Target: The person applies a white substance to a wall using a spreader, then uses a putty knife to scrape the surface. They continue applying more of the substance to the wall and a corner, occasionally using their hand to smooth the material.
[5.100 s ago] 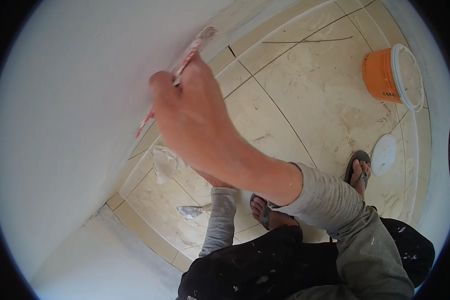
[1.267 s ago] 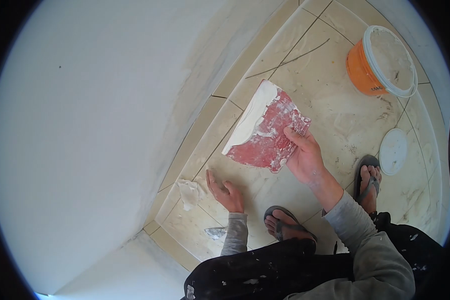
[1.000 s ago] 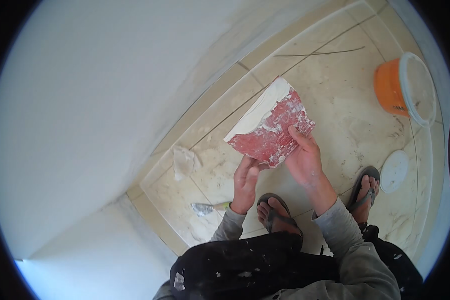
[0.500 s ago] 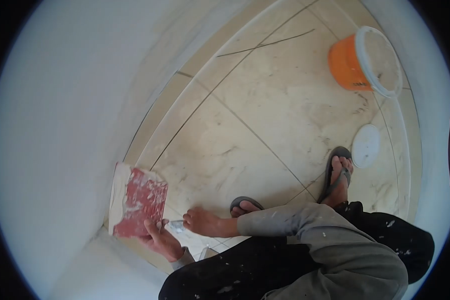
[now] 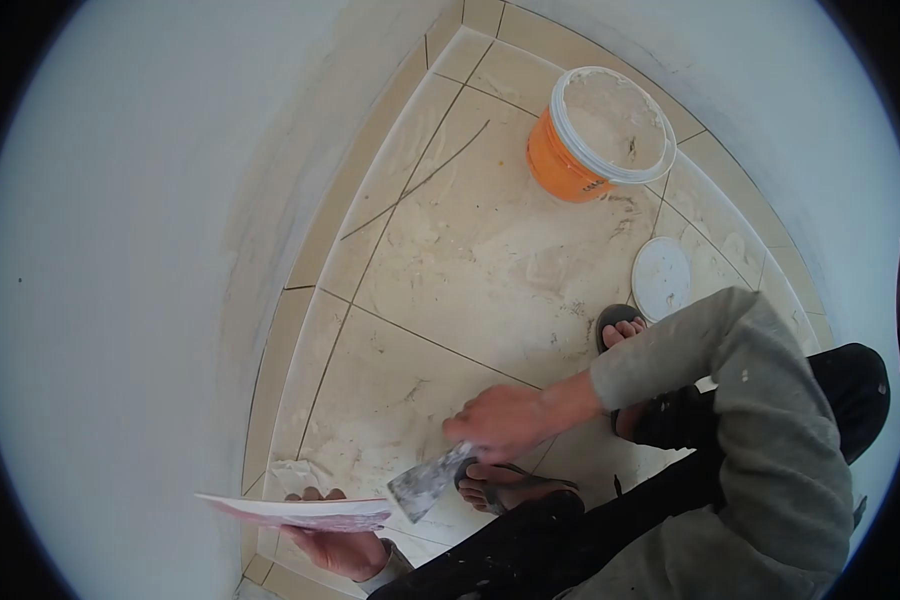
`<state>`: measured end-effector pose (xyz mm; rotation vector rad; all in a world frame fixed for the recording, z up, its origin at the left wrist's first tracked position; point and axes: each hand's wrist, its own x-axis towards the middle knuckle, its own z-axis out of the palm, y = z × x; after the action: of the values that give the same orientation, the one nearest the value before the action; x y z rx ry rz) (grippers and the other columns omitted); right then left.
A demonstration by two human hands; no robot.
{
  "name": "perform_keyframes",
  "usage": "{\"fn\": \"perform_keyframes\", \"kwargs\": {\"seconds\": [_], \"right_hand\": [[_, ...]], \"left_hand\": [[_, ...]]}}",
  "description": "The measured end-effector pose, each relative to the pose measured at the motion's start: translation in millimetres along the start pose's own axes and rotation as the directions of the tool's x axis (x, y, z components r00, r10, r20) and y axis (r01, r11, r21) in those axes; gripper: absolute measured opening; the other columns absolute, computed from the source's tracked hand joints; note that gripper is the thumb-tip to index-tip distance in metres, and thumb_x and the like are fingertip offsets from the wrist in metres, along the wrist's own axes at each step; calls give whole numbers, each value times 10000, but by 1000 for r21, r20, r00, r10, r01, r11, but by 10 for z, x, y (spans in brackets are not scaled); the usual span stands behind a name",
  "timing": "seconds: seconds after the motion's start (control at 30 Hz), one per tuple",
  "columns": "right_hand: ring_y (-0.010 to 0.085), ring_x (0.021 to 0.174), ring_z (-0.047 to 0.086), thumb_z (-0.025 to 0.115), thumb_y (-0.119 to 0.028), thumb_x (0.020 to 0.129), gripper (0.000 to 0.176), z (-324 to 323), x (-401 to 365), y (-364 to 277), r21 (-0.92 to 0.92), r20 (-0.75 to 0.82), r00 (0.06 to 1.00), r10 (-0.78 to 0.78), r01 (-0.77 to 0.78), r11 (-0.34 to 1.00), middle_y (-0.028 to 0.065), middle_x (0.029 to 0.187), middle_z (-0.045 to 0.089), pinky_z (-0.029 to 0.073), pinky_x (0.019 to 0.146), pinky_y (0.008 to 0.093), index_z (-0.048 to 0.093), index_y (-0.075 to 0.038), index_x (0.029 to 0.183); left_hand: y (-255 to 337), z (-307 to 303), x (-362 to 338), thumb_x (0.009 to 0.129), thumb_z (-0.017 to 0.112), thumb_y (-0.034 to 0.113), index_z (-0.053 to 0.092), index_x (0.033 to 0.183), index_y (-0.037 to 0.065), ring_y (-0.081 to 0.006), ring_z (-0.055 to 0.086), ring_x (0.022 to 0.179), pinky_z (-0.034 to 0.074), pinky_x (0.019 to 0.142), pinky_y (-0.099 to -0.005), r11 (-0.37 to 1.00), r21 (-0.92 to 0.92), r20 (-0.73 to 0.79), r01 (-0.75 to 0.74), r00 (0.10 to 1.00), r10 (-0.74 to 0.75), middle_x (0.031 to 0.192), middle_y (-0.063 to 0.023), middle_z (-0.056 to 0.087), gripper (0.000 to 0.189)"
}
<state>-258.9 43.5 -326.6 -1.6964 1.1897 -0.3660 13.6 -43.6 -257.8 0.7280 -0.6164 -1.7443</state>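
My left hand (image 5: pixel 342 550) grips a red plastering float (image 5: pixel 300 513) at lower left, seen nearly edge-on, its face smeared with white putty. Fingers show above the float's edge and the thumb side below it. In my right hand (image 5: pixel 505 420), closed round the handle, is a putty knife (image 5: pixel 430 483) with a putty-streaked metal blade. The blade points down and left, its tip close to the float's right end. An orange bucket (image 5: pixel 560 160) with a white rim stands farther off, holding pale putty (image 5: pixel 615 115).
A white round lid (image 5: pixel 661 279) lies on the tiled floor (image 5: pixel 450 270) near my sandalled foot (image 5: pixel 620 325). A thin dark stick (image 5: pixel 415 185) rests along the left. Pale walls (image 5: pixel 120 250) rise on both sides above beige skirting tiles (image 5: pixel 300 270).
The float has tipped from face-on to nearly edge-on and sits lower. My right hand with the putty knife has moved right, its arm now raised. The view has turned, bringing the bucket nearer the middle.
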Motion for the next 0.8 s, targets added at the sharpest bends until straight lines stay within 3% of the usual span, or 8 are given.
{"fn": "perform_keyframes", "kwargs": {"seconds": [0.03, 0.1, 0.2, 0.37, 0.47, 0.5, 0.57, 0.8], "right_hand": [[402, 829, 634, 622, -213, 802, 291, -394, -349, 188, -107, -9, 999, -30, 29, 994, 173, 795, 631, 494, 696, 515, 492, -47, 1003], [389, 812, 626, 621, -214, 820, 165, -1140, -1102, 268, -209, 20, 985, 171, -163, 964, 142, 803, 631, 481, 683, 512, 559, -98, 919], [378, 722, 601, 692, -256, 845, 217, -1935, -2175, 29, -239, 36, 914, 404, -385, 892, 137, 717, 606, 457, 617, 473, 590, -69, 808], [299, 592, 576, 692, -231, 887, 235, -1967, -3141, -97, 53, -199, 746, 636, -639, 767, 130, 637, 561, 420, 570, 414, 588, -34, 811], [103, 629, 550, 701, -188, 900, 205, -1353, -3123, 213, 505, -527, 479, 702, -487, 712, 21, 642, 551, 444, 590, 292, 597, -33, 814], [103, 629, 550, 701, -188, 900, 205, -1182, -2999, 300, 532, -521, 479, 706, -464, 708, 21, 642, 551, 444, 590, 292, 597, -33, 814], [82, 656, 549, 692, -164, 898, 165, -815, -2714, 485, 715, -632, 244, 736, -182, 675, -7, 684, 582, 456, 607, 257, 609, -33, 840], [98, 715, 523, 624, -132, 935, 128, -651, -2109, 652, 667, -713, 379, 590, 109, 737, 35, 777, 589, 446, 659, 273, 603, -10, 906]], "left_hand": [[-83, 39, 67, 1023, 494, 330, 417, 1400, 63, -269, 546, 1190, 493, 945, -444, 1000, -12, 33, 15, 999, -15, 1340, -122, 545, 468], [-286, 418, 165, 1030, 475, 318, 416, 1403, 64, -258, 530, 1217, 453, 998, -438, 992, 17, -184, 124, 976, -119, 1354, -101, 537, 455], [-488, 537, 246, 1007, 506, 274, 414, 1401, 48, -250, 525, 1219, 416, 1033, -421, 941, 65, -15, 332, 943, -332, 1359, -88, 530, 464], [-676, 1030, 534, 922, 527, 132, 452, 1355, 3, -236, 546, 1185, 419, 1021, -387, 818, 187, 98, 544, 818, -566, 1312, -115, 560, 458], [-655, 1358, 685, 908, 514, 59, 515, 1290, -18, -208, 573, 1139, 415, 1019, -368, 712, 412, 123, 569, 739, -662, 1245, -109, 609, 390], [-625, 1402, 720, 908, 514, 59, 515, 1290, -18, -208, 573, 1139, 415, 1019, -368, 695, 443, 110, 566, 735, -669, 1245, -109, 609, 390], [-484, 1460, 771, 900, 489, 42, 512, 1286, -23, -209, 575, 1135, 419, 1012, -358, 652, 537, 106, 535, 724, -682, 1253, -116, 604, 393], [25, 2067, 810, 855, 436, 55, 494, 1281, -32, -217, 574, 1144, 423, 1004, -345, 412, 814, -31, 409, 740, -672, 1235, -139, 606, 439]]}}
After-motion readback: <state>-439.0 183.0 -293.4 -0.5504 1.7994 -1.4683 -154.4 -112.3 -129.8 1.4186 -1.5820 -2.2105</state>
